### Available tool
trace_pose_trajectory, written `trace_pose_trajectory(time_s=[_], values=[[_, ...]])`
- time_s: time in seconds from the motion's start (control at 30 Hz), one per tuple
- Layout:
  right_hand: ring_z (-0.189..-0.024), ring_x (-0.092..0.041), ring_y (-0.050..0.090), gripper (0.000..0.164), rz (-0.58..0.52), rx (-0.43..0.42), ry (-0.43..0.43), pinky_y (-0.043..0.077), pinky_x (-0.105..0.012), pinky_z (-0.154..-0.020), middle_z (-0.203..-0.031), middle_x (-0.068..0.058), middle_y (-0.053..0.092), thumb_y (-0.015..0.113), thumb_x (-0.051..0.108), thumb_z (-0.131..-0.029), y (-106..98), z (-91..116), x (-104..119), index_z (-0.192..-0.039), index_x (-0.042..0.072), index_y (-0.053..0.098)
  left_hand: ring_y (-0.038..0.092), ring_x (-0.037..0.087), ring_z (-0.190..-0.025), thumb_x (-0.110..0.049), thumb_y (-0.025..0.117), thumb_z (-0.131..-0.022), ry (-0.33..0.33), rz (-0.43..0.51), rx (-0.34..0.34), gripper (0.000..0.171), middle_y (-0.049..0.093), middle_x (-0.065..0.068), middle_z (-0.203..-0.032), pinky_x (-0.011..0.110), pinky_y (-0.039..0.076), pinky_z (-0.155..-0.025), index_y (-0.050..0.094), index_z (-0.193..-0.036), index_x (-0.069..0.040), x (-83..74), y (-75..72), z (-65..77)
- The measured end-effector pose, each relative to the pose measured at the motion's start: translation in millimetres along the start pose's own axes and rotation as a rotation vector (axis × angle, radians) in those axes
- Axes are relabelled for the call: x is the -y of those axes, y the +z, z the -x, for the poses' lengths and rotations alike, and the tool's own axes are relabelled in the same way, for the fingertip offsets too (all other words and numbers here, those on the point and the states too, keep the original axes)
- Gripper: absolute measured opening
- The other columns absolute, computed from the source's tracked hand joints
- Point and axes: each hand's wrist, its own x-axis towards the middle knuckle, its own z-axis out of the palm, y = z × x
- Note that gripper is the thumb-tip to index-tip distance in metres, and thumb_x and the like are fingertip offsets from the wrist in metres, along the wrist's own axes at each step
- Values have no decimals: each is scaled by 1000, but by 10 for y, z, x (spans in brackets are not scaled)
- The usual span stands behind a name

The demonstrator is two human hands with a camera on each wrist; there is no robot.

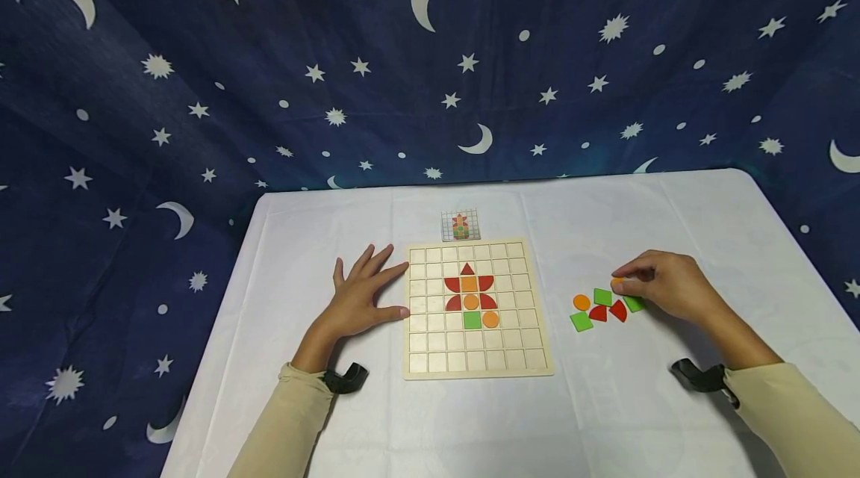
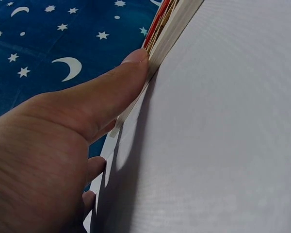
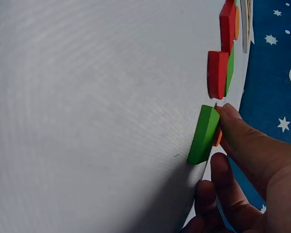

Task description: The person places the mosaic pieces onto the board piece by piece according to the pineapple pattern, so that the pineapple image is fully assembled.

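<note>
My left hand (image 1: pixel 356 302) lies with its fingers spread at the left edge of a wooden grid board (image 1: pixel 430 364), thumb and index fingertips right at the rim. On the board, a figure is laid out from a red triangle (image 1: pixel 466 269), red quarter circles, an orange square (image 1: pixel 468 284), orange discs and a green square (image 1: pixel 472 320). To the right of the board, my right hand (image 1: pixel 665 285) pinches an orange disc (image 1: pixel 616 281) between thumb and index finger. In the right wrist view, a green square (image 3: pixel 203 135) partly hides that disc.
Loose pieces lie beneath and left of my right hand: green squares (image 1: pixel 602 296), red quarter circles (image 1: pixel 599 313) and an orange disc (image 1: pixel 581 302). A small pattern card (image 1: pixel 446 227) sits behind the board. A dark star-and-moon cloth (image 1: pixel 376 142) hangs behind the white table (image 1: pixel 470 426).
</note>
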Motion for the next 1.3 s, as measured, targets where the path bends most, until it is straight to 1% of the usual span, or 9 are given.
trace_pose_trajectory(time_s=[0.13,0.33,0.47,0.6,0.73,0.87,1.0,1.1,1.3], values=[[-79,-20,55,25,6,-7,-12,42,-27,-63,-84,-2,69,88,26,-80,6,7,-7,-98,10,81,9,36,-160,-57,80,-80,1,4,0,83,27,4,-170,75,-13,-114,52,-151,-27,-4,-2,1],[-74,-15,52,14,10,-16,-41,42,-26,-63,-74,5,63,89,21,-79,-2,6,24,-86,19,76,9,36,-160,-58,80,-79,-2,-1,5,83,27,4,-170,75,-13,-115,52,-152,-28,4,3,-3],[-71,-11,53,15,-25,-20,-80,43,-23,-62,-72,6,63,88,19,-80,1,2,123,-85,19,74,9,35,-160,-58,80,-80,-1,-6,5,83,26,3,-170,75,-13,-115,51,-152,-28,13,5,-3],[-69,-11,57,12,-90,-16,-90,48,-23,-60,-75,4,65,85,19,-84,53,-33,289,-88,19,74,9,35,-160,-58,79,-80,-1,-14,5,83,26,3,-170,75,-13,-115,51,-152,-28,21,8,-5],[-68,-16,64,10,-202,55,-70,52,-25,-58,-78,1,70,81,23,-88,142,-90,486,-95,19,75,9,35,-160,-59,79,-80,-3,-14,6,83,26,2,-170,75,-13,-115,51,-152,-28,21,9,-6],[-60,-23,62,15,-319,152,-53,49,-30,-51,-84,-3,72,78,29,-92,264,-138,706,-104,19,78,9,35,-160,-59,79,-80,-2,-15,7,83,26,2,-170,75,-13,-115,51,-152,-29,17,6,-7],[-75,-19,64,19,-392,216,-123,53,-26,-64,-100,-3,73,76,21,-93,417,-176,921,-111,16,78,8,34,-160,-60,78,-80,-5,-15,11,83,25,2,-170,74,-13,-115,50,-152,-29,15,2,-9],[-91,-17,64,21,-471,273,-160,53,-22,-78,-104,-4,73,77,12,-91,544,-211,1067,-112,10,75,8,35,-160,-60,78,-80,-9,-15,14,84,25,2,-170,74,-13,-115,50,-153,-28,12,-2,-11],[-84,-21,67,19,-631,357,-123,57,-24,-75,-93,-9,71,81,8,-86,778,-259,1323,-103,7,72,8,35,-160,-60,78,-80,-13,-18,18,83,25,2,-170,74,-13,-115,50,-153,-29,12,-3,-13]])
